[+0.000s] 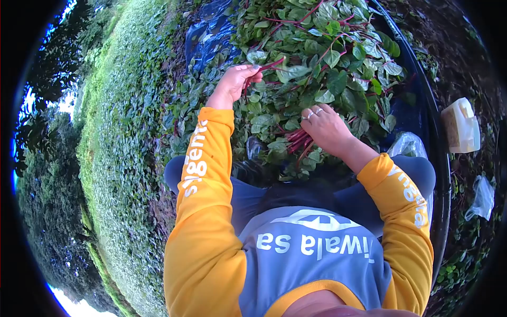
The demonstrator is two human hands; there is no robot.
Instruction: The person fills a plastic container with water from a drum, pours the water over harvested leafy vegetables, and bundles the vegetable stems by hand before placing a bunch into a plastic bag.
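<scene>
Toward the upper left, my left hand (pixel 240 82) is closed in a pinch on a reddish leafy stem (pixel 272 65) whose leaves point right. My right hand (pixel 326 127), with rings on its fingers, is closed on a bunch of thick red stems (pixel 299 140); the cut ends point to the lower left. Both hands are over a large heap of green leaves with red stems (pixel 338 58). The heap lies in front of my crossed legs.
Blue plastic sheeting (pixel 208 39) lies at the upper left. A dark curved rim (pixel 442 164) runs down the right side. Beyond it are a translucent jug (pixel 460 127) and a plastic bag (pixel 481 198). Another clear bag (pixel 409 143) sits by my right knee. Low plants (pixel 127 121) grow leftward.
</scene>
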